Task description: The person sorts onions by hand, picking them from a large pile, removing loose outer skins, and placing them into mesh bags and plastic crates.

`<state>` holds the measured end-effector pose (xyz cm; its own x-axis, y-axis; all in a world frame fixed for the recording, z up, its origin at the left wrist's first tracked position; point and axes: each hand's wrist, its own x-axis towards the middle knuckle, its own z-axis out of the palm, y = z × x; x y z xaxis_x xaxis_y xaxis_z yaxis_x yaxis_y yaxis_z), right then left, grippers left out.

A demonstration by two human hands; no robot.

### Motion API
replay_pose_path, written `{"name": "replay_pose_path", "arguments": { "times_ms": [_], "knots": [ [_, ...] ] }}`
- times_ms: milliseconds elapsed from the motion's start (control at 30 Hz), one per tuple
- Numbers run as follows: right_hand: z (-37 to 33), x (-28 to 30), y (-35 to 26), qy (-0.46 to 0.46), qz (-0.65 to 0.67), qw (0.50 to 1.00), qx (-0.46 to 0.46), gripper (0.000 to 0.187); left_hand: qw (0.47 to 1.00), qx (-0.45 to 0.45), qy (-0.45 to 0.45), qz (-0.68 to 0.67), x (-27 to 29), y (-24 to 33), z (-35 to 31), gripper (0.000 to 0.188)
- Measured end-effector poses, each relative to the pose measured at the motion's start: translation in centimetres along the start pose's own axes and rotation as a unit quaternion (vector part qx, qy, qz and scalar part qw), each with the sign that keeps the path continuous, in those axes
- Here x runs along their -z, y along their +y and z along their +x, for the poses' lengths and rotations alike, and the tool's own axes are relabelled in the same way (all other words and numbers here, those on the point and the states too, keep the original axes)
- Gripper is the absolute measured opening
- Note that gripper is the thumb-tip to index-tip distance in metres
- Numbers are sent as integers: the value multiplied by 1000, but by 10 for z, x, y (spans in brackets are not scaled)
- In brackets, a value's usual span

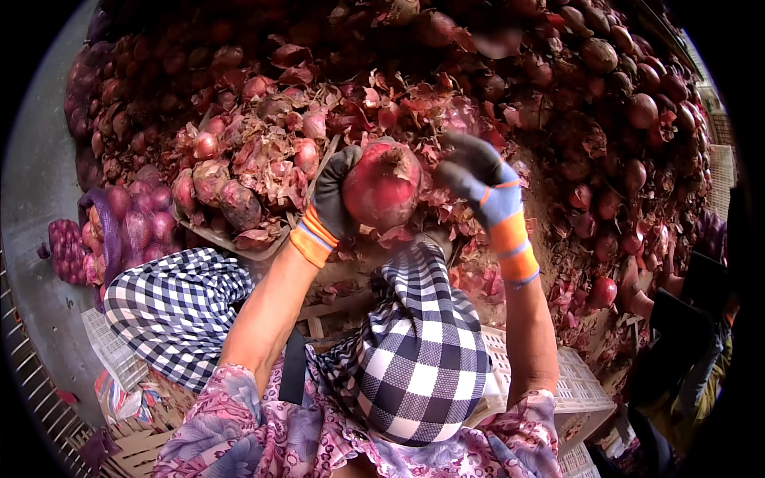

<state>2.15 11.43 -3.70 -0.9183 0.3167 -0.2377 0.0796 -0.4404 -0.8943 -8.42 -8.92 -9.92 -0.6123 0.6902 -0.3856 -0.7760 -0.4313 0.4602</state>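
Observation:
My left hand [333, 187], in a dark-palmed work glove with an orange cuff, is closed around the left side of a large red onion [384, 185]. The onion's dry, papery neck faces up, above my checkered lap [422, 350]. Just right of the onion, apart from it, is my right hand [478, 171] in a matching glove. Motion smears its fingers, so I cannot tell whether they hold anything. Left of my left wrist, a shallow container [271, 248] carries several onions and loose skins.
A large heap of red onions [629, 111] surrounds the work area. Loose skins [430, 107] lie in front. Filled mesh sacks [139, 219] stand at left, and plastic crates [582, 382] at right. A blurred round shape [496, 41] shows at the top. Another person's dark clothing [685, 334] is far right.

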Motion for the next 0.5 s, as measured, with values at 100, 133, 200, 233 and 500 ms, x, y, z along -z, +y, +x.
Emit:
{"name": "replay_pose_path", "arguments": {
  "times_ms": [100, 133, 200, 233, 500],
  "knots": [
    [-14, -22, 0, -22, -275, 959, 59, 44, 992, 68, -69, 78, -31, 7, 3, 61],
    [-13, -28, -3, -6, -376, 922, 89, 45, 992, 69, -71, 76, -39, 8, 0, 55],
    [-13, -26, -4, -12, -371, 920, 122, 30, 992, 69, -74, 74, -48, 10, -4, 45],
    [-12, -23, 1, -21, -381, 914, 137, 27, 993, 77, -65, 57, -41, 8, -7, 48],
    [-5, 53, 84, 80, -307, 948, 29, 29, 994, 27, -85, -56, -18, 2, -9, 36]
  ]
}}
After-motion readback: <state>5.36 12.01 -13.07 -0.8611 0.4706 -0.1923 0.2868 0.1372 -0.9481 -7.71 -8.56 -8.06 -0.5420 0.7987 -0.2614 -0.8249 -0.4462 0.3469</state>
